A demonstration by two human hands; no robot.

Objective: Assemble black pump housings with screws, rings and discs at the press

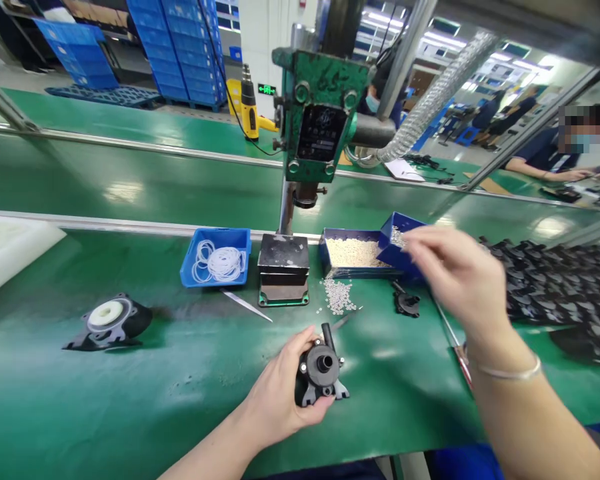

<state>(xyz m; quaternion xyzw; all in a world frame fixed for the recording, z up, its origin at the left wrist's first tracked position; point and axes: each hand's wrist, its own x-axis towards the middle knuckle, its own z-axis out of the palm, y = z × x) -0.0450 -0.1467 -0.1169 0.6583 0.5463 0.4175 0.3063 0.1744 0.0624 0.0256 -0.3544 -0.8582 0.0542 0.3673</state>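
While the left hand [280, 387] wraps its fingers and thumb around a black pump [323, 367], or what looks like one, that pump sits in front of the green press [315, 113], a bit to its right. The right hand [457, 277] is to the right of the press, with its fingertips bunched at a small blue bin [390, 253] of shiny bits. I cannot tell if they have picked one up.

The pump looks mostly put together. Its round lid is on, and I see at least three shiny dots, likely screws. I cannot tell if the lowest hole has one.

Left of the press, a black body [137, 323] with a white disc [105, 313] has no lid, so it seems less done. A loose black lid [407, 303] lies to the right of the press. Many dark parts [555, 287] lie farther right, and I cannot tell how finished they are.
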